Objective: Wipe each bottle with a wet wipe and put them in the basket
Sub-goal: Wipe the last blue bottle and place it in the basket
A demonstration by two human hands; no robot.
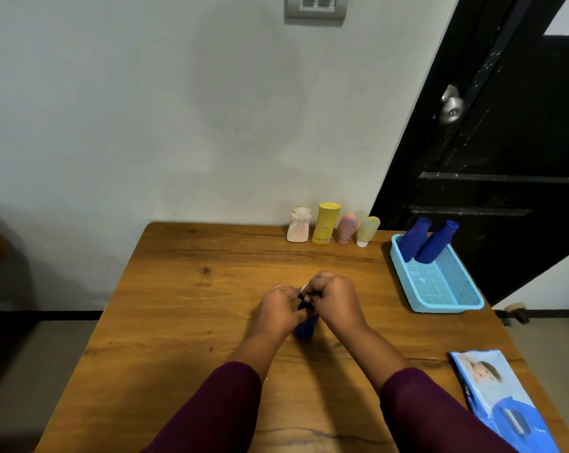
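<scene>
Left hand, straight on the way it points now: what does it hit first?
The right hand, right away: it pinches a white wipe at the top of the dark blue bottle the left hand grips. They look nearly touching; depth is unclear.

Table (185, 322): honey-brown, dark grain
Basket (446, 307): light blue mesh
Basket bottles (435, 245): deep blue
Held bottle (304, 326): deep blue
Wipe (303, 288): white
Rear bottles (325, 223): white, yellow, pink, pale green
Sleeves (211, 413): maroon

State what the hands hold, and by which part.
The left hand and right hand grip a dark blue bottle by its upper part. A bit of white wipe peeks between them.
</scene>
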